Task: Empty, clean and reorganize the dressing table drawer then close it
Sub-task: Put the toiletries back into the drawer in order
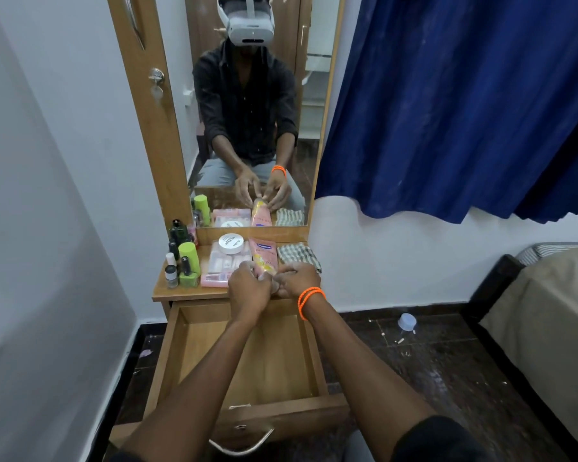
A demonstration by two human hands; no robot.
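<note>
The wooden drawer [167, 355] of the dressing table stands pulled fully out and its inside is bare. Over its back edge, my left hand [247, 283] and my right hand [296, 278] meet at the near end of a pink tube [262, 253] that lies on the tabletop [181, 293]. Both hands have their fingers curled around that end of the tube. An orange band sits on my right wrist. A folded checked cloth [297, 255] lies just right of the tube.
On the tabletop stand green and dark bottles [184, 261] at the left, a white round jar [231, 243] on a clear nail-tip box [226, 261], and a pink pack [212, 279]. The mirror [254, 111] rises behind. A blue curtain hangs right, a bed far right, a small cup [406, 321] on the floor.
</note>
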